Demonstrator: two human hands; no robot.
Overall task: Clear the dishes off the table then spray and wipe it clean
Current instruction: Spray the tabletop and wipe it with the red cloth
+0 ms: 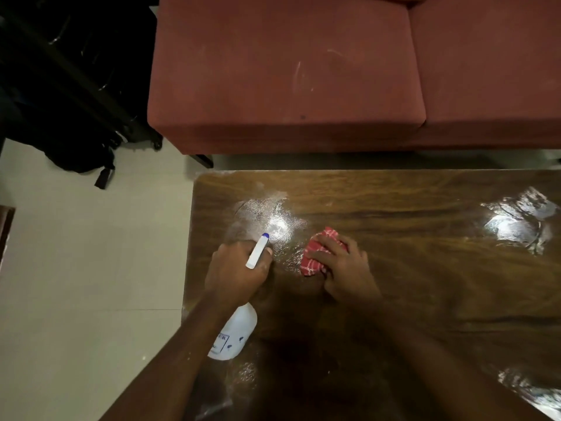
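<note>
The wooden table (425,268) is wet near its far left corner. There the left hand (233,268) grips a spray bottle (235,332) and the right hand (346,271) clutches a red cloth (312,264). A red sofa (288,80) stands beyond, on pale floor tiles (76,268).

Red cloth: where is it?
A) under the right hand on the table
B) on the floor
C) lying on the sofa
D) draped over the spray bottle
A: the right hand holds the red cloth on the table; the left hand grips the spray bottle.
</note>
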